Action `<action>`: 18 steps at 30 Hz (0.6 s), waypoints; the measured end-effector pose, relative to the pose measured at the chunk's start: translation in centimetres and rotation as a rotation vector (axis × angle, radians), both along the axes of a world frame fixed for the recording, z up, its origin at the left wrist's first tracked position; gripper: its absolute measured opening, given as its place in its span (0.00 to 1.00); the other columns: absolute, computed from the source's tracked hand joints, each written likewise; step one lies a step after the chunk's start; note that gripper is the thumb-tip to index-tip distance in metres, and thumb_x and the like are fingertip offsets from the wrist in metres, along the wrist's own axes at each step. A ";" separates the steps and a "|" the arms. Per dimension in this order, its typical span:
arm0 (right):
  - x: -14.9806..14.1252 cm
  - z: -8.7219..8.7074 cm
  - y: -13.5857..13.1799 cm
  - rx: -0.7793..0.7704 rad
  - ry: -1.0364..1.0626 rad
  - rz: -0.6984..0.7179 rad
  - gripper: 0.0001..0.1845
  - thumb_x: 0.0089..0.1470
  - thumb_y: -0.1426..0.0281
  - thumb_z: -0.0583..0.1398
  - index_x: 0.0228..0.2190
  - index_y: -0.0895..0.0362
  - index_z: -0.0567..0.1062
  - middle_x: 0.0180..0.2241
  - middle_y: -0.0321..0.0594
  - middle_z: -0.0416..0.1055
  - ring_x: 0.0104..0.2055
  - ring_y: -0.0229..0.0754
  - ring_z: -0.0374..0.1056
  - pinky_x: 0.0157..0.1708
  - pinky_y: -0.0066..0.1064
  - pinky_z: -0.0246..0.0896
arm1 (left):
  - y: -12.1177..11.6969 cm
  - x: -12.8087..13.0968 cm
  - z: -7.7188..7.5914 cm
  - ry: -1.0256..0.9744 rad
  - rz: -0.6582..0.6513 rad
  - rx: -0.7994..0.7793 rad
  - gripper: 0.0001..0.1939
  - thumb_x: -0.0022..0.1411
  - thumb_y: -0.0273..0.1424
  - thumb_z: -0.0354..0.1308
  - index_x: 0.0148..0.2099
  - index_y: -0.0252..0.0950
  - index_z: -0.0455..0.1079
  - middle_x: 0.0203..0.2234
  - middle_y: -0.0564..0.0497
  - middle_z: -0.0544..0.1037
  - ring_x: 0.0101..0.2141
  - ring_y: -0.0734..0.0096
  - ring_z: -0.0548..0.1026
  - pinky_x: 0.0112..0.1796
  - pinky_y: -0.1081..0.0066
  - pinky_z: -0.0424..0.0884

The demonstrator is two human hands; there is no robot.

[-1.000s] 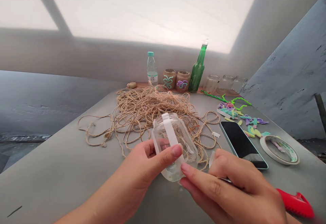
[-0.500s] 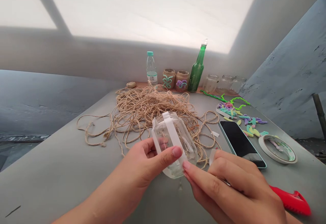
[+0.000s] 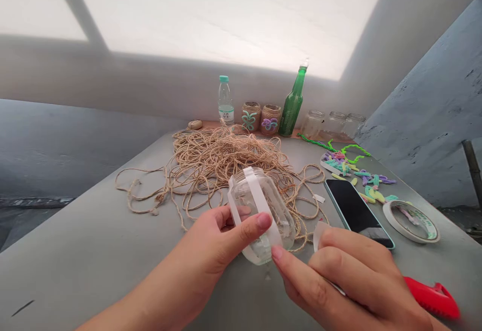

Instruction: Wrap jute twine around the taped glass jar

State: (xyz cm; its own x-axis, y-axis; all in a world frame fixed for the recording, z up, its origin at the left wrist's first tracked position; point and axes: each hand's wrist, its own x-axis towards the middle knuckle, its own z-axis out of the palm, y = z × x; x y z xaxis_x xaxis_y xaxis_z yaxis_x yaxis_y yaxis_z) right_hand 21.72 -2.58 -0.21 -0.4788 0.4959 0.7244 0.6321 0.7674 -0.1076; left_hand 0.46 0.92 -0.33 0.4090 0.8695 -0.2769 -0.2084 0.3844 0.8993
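Left hand (image 3: 211, 243) holds the tilted glass jar (image 3: 277, 208) above the counter (image 3: 94, 250), two white strips (image 3: 259, 195) already along its side, while the right hand (image 3: 357, 276) fingers one's lower end, another white piece (image 3: 318, 235) in its grasp, unapplied.

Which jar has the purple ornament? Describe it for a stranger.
Find the green glass bottle beyond the heap of twine. Immediately left of it stands the twine-wrapped jar, its ornament mostly purple, whereas the neighbouring jar wears only turquoise.
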 end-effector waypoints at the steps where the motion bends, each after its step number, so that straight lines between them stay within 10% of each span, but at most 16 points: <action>1: -0.2 0.0 0.1 0.002 0.036 0.014 0.13 0.60 0.62 0.72 0.48 0.46 0.87 0.20 0.36 0.69 0.25 0.44 0.74 0.24 0.32 0.75 | 0.0 0.0 -0.1 -0.008 -0.003 0.000 0.17 0.65 0.41 0.68 0.52 0.37 0.82 0.41 0.46 0.88 0.46 0.51 0.80 0.50 0.61 0.70; 6: -0.7 0.1 1.2 0.000 0.071 0.046 0.17 0.61 0.53 0.69 0.47 0.47 0.87 0.21 0.36 0.68 0.25 0.42 0.73 0.22 0.28 0.72 | -0.2 0.0 -0.3 -0.029 -0.027 -0.014 0.17 0.66 0.42 0.68 0.52 0.38 0.83 0.40 0.48 0.87 0.44 0.55 0.80 0.48 0.64 0.71; 18: 0.7 -0.9 1.2 0.006 0.074 0.083 0.11 0.67 0.71 0.65 0.50 0.59 0.79 0.25 0.36 0.73 0.25 0.40 0.71 0.26 0.33 0.70 | -0.1 0.0 -0.3 0.036 0.015 0.000 0.26 0.58 0.46 0.72 0.53 0.36 0.82 0.44 0.40 0.88 0.50 0.41 0.79 0.53 0.54 0.70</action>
